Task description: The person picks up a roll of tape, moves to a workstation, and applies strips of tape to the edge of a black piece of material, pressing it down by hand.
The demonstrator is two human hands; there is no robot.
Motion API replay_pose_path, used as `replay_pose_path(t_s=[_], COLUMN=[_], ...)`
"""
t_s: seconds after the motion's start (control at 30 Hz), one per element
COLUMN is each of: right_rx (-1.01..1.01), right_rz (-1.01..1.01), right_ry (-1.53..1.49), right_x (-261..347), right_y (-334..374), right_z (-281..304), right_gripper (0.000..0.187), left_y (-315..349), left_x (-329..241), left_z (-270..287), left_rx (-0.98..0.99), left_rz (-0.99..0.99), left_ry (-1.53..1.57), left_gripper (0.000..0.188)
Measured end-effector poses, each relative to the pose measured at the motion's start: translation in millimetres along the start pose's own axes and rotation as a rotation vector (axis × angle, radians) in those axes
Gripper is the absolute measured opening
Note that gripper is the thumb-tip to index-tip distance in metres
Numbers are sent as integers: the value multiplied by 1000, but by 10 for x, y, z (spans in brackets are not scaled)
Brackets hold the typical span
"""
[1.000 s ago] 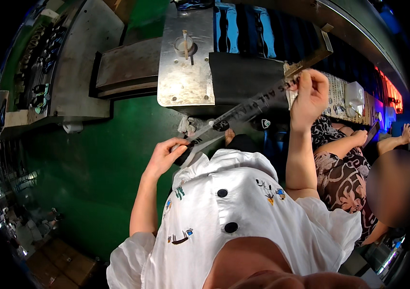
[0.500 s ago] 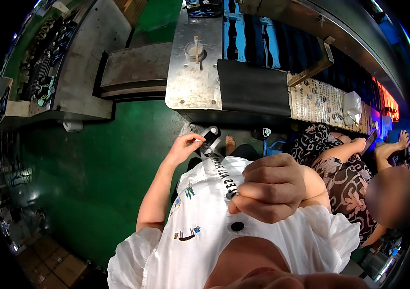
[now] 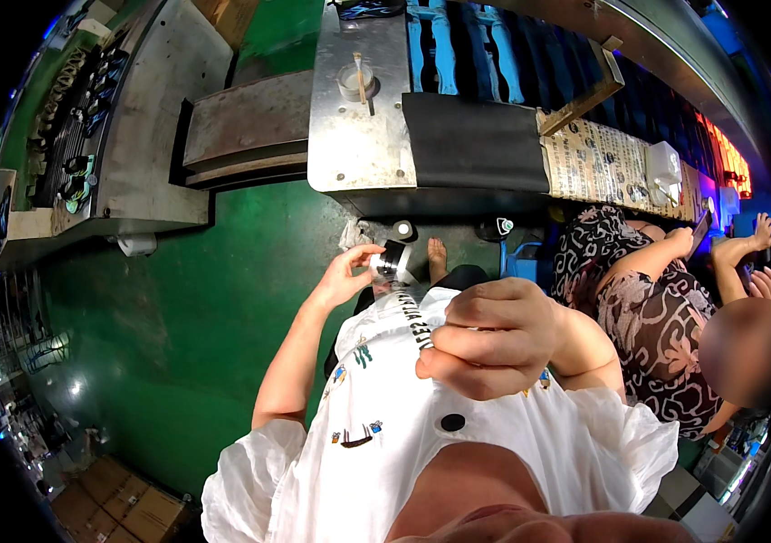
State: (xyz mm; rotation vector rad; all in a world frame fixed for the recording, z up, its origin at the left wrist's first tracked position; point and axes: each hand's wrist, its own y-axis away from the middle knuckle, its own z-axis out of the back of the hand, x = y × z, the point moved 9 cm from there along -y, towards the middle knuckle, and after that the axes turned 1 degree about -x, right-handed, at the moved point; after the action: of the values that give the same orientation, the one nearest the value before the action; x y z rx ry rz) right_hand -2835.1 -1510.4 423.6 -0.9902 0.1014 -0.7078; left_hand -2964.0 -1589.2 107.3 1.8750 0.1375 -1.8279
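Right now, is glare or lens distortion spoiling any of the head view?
Head view: glare brightens the silvery metal tabletop; same view, the transparent, black-lettered plastic strip between the bare left hand and right hand partly fades against the white buttoned shirt; and straight edges bow toward the black rim.

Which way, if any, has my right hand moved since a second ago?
Yes: your right hand has moved away from the black mat, back toward you and leftward.
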Motion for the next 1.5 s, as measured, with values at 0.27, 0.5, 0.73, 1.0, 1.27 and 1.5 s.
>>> replay_pose_path(t_s=[0.27,0.5,0.73,1.0,1.27,1.5], right_rx=[13,106,68,-149,454,639], right_rz=[-13,-75,-118,-953,-984,-931], right_ry=[58,141,223,238,739,821], right_x=[11,-14,-75,-1224,-2260,-2472], right_y=[2,56,171,1153,2925,3173], right_z=[-140,-189,-104,452,-455,-675], right_gripper=[18,25,30,26,41,51], left_y=[286,689,639,546,663,664], left_x=[-1232,-2294,-2234,-1996,-1920,-1855], left_z=[71,-233,-346,-232,-74,-8], left_rx=[150,11,-103,-183,-373,-440], left_rz=[-240,-593,-641,-471,-410,-300], left_ry=[211,-233,-308,-374,-357,-336], left_gripper=[72,38,17,11,15,15])
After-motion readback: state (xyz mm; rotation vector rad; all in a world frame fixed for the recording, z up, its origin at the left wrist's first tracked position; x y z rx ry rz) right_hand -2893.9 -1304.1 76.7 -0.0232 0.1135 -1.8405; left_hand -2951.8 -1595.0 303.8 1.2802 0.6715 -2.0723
